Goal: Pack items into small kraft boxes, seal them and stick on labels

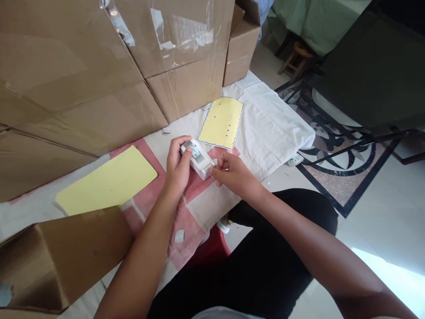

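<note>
A small white box (205,165) with a green and grey printed face is tilted over the pink-and-white cloth. My left hand (177,165) is closed around its far left side, thumb lying on the printed face. At the box's near right end is my right hand (232,173), its thumb and forefinger pinched together at the edge. Whether a small piece is between those fingertips I cannot make out. Just beyond the box lies a yellow sheet (223,122) with a blue scalloped border and small blue marks.
Taped cardboard boxes (189,88) stand along the back. Plain yellow paper (109,179) lies at left, behind an open carton (86,248). Small white scraps (179,235) are on the cloth. The table edge is at right, with a wooden stool (296,60) beyond.
</note>
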A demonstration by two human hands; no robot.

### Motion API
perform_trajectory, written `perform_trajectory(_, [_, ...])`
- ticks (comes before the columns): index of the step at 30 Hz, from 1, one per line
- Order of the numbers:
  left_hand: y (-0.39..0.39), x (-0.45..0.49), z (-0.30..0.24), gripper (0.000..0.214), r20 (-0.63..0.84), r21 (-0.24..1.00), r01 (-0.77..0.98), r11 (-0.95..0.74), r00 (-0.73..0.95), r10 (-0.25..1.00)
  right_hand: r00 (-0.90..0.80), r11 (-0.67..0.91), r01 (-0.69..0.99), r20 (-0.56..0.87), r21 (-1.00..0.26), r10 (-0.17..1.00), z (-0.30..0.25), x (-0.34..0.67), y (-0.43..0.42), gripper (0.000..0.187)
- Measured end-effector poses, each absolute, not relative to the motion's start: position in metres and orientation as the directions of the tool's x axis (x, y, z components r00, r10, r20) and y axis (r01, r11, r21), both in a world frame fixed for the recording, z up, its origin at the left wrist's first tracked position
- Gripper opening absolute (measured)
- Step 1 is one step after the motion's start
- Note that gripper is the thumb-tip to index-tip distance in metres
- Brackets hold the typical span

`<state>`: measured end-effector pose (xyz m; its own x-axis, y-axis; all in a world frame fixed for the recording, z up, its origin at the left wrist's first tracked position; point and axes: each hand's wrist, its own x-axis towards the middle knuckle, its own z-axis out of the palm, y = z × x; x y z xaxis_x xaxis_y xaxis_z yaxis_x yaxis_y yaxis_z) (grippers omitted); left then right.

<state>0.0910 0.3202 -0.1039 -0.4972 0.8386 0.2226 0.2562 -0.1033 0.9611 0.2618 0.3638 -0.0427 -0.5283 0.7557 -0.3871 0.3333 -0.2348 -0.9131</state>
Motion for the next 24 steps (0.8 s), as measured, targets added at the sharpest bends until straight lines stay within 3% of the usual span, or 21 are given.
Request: perform_trajectory(24, [0.321, 0.091, -0.104, 0.027, 0.25, 0.944, 0.317, -0.096, -0.492, 0.834, -0.515, -0.296, 0.292, -0.411, -0.909, 0.752, -0.026, 0.261, 0.365, 0.04])
